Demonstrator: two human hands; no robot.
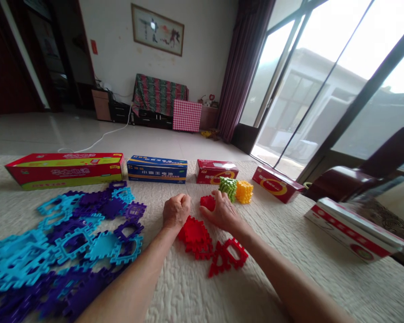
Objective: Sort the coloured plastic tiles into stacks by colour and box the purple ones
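My right hand [224,211] has its thumb and fingers around red interlocking building tiles [207,201], which rest on the quilted cover. To its left, my left hand [177,211] is curled closed, and whatever lies inside its fingers is hidden. Right below my left hand is a pile of red tiles [195,235], with a red triangular frame [218,260] and a red open frame [236,252] beside it. Just beyond my right hand stand a green stack of tiles [227,188] and a yellow stack [244,192].
Loose light-blue tiles [103,245] and purple tiles [112,207] spread over the left side. Along the back stand a red-green box [67,171], a blue box [156,170], a dark red box [217,172] and another red box [276,184]. A white-red box [355,231] lies right.
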